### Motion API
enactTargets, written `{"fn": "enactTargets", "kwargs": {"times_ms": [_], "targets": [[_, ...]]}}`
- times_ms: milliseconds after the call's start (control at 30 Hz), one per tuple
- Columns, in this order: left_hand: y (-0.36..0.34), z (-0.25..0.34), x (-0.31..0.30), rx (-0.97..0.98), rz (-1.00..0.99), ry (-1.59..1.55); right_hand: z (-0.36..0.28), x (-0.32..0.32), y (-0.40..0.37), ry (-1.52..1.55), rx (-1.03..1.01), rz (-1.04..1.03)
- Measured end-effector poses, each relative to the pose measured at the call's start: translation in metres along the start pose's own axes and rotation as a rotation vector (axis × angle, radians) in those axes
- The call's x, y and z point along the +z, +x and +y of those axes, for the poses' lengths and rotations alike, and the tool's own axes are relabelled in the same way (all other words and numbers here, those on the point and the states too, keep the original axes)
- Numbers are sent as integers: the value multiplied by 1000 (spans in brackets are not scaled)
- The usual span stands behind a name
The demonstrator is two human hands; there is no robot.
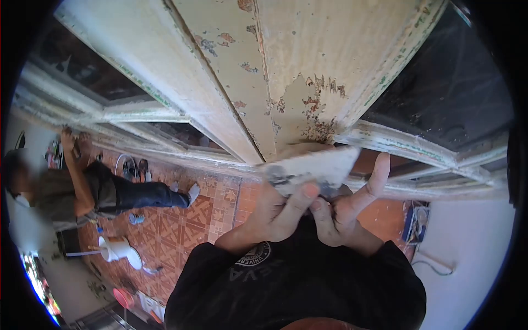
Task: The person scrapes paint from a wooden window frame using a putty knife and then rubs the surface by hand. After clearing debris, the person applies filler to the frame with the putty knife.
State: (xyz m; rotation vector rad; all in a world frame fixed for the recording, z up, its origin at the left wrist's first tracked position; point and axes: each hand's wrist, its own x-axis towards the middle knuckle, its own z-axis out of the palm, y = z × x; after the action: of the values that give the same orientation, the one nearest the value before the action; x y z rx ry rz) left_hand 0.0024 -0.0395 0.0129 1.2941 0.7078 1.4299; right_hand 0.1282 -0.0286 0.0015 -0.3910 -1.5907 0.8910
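Both my hands are together in front of my chest, at a flat whitish-grey sheet [313, 166] with dark smudges on its face. My left hand [280, 215] grips it from the left, its thumb pressed on the lower edge. My right hand [342, 216] pinches the same edge with its thumb, while its index finger sticks out to the right, free of the sheet. The other fingers are mostly hidden behind it. Just beyond stands a cream wooden frame [231, 66] with flaking paint and brown bare patches.
Glazed window panels [440, 93] flank the post. At left, another person [82, 187] reaches up to the frame. A white bucket [114, 248], a tin [136, 219] and a red basin [124, 297] stand on the patterned tile floor [176, 236]. A blue box [416, 221] is by the right wall.
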Motion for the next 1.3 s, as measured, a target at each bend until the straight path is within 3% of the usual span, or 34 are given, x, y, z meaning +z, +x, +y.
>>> {"fn": "enactTargets", "kwargs": {"times_ms": [33, 67, 133, 167, 267, 333, 433, 600, 667, 700, 733, 867, 900, 1067, 1100, 1300], "targets": [[5, 5, -12, 34, -44, 39, 10, 7, -6, 298, -43, -51], [8, 6, -18, 24, -73, 30, 12, 15, -7, 279, -44, -27], [11, 7, -26, 86, 68, -84, 10, 31, -6, 239, 213, 107], [14, 6, -28, 91, 115, -59, 10, 32, -1, 239, 195, 57], [17, 4, -38, 86, 10, -12, 5, 40, 0, 331, 329, 95], [25, 1, -39, 132, -31, -11, -1, 47, 3, 300, 308, 185], [30, 6, -31, 212, 6, -6, -4, 51, 8, 542, 326, 258], [32, 6, -25, 275, 119, -184, 14, 54, 14, 152, 6, 217], [33, 7, -28, 241, 95, -182, 15, 55, 14, 179, -4, 283], [33, 3, -31, 241, 89, -178, 9, 49, 19, -53, -28, 242], [32, -7, -37, 339, 81, 6, 6, 46, 22, -287, -53, 199], [27, -47, -61, 725, 51, 744, 8, 48, 22, -302, -82, 262], [27, -45, -61, 730, 47, 746, 7, 46, 24, -315, -74, 236], [25, -24, -52, 162, 26, 100, 4, 37, 26, -296, -14, 124], [26, -24, -52, 165, 25, 103, 5, 36, 27, -342, -62, 125], [39, -44, -52, 854, 183, 1058, 4, 37, 30, -399, -116, 144]]}}
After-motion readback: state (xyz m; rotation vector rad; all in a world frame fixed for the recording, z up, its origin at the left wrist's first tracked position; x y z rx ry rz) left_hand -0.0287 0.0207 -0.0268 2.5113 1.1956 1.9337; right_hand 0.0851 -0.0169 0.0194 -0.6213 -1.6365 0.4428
